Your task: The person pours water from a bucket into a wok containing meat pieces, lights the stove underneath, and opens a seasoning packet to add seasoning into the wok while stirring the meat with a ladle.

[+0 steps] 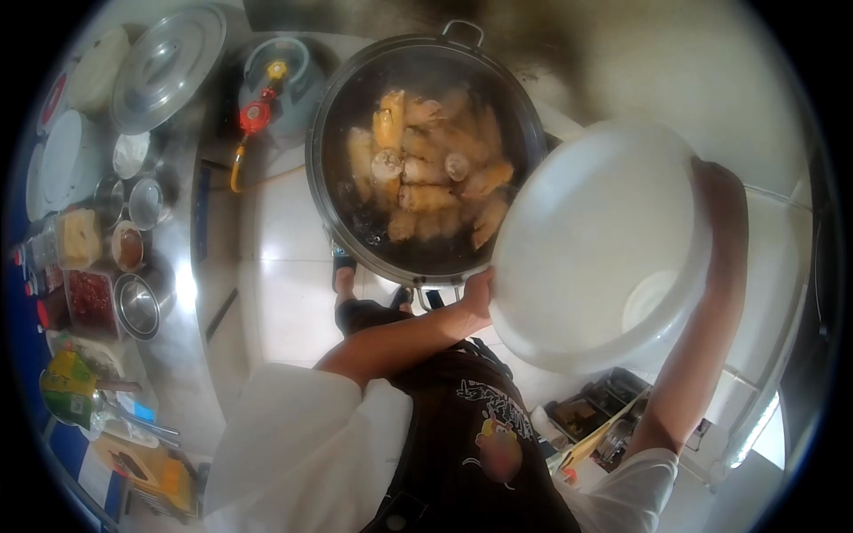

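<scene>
A large white basin [577, 240] is tilted beside the pot, its inside facing up toward me. My left hand [480, 298] is closed on the rim at its near left side. On the far right side, my right hand [718, 182] grips the basin's edge, its fingers partly hidden behind the wall. Next to the basin's left edge stands a wide dark pot [333, 218] with metal loop handles. Several chunky, yellowish-brown meat pieces [426, 169], some with pale round cut ends that look like trotters, lie in dark liquid with steam above.
A gas cylinder [306, 93] with a red regulator [255, 115] and yellow hose stands left of the pot. The steel counter [191, 355] at left holds a metal lid [169, 67], bowls, a tub of red paste [91, 302] and ladles. At lower right is a dark compartmented box [595, 404].
</scene>
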Demonstrator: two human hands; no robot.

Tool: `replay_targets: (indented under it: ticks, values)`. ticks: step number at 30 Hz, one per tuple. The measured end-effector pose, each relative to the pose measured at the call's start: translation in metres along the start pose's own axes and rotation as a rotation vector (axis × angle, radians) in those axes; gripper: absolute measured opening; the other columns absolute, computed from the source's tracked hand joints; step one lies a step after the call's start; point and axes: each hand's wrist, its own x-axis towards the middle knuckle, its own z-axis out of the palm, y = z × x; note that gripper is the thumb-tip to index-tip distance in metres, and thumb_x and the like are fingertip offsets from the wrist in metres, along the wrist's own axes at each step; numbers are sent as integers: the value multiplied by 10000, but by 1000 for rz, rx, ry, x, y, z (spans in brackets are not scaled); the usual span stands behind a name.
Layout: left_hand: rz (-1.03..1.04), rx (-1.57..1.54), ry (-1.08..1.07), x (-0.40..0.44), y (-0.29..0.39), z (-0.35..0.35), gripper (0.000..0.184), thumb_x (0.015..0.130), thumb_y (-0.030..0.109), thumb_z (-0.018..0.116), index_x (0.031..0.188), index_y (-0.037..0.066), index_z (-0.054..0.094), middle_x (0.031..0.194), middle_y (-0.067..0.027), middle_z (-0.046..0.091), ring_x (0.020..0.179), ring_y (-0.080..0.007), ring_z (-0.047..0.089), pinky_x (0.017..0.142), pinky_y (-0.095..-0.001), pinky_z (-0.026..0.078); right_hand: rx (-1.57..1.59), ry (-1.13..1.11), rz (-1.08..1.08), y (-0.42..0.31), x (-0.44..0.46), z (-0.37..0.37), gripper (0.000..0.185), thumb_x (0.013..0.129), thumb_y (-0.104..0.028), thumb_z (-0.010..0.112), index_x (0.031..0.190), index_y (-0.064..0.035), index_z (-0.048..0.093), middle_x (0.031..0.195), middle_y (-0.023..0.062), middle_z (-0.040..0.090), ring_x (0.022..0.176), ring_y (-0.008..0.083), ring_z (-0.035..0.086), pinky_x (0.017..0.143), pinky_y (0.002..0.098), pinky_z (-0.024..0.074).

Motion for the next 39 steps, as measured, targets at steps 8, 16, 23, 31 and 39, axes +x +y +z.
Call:
replay_targets:
  ticks: [8,16,23,31,39]
  values:
    - [85,113,-166,-2,1,-3,463,1044,303,306,1340,6,503,1297,-170,582,1207,-315,564,1072,-476,425,-7,16,-76,-56,-13,14,329,887,-336,621,923,-17,694,772,73,663,666,159,599,664,314,478]
    - [137,166,-152,-16,-1,6,449,1042,302,327,1299,-3,533,1250,-159,613,1161,-302,597,1038,-454,459,219,-77,-150,-90,-50,11,338,878,-316,646,936,14,689,811,91,677,706,184,617,708,312,489]
    - [166,55,47,-16,-1,24,441,1041,317,352,1285,-4,530,1223,-150,605,1157,-294,580,1041,-437,445,222,-41,-341,32,-79,-49,359,864,-293,657,1034,23,675,900,111,682,790,199,621,750,325,491]
    - [470,797,-32,-24,-162,96,211,985,277,566,1106,104,559,1031,-7,594,938,-111,564,836,-300,478,286,254,111,365,-277,-78,399,820,-246,669,1103,35,649,960,129,683,851,223,623,787,342,490]
    - [110,1266,-212,64,-391,-14,459,1022,412,516,1299,52,448,1099,-58,598,1002,-113,541,866,-283,453,313,537,770,744,-555,-29,470,776,-200,681,1171,47,622,1020,147,683,913,247,625,824,360,489]
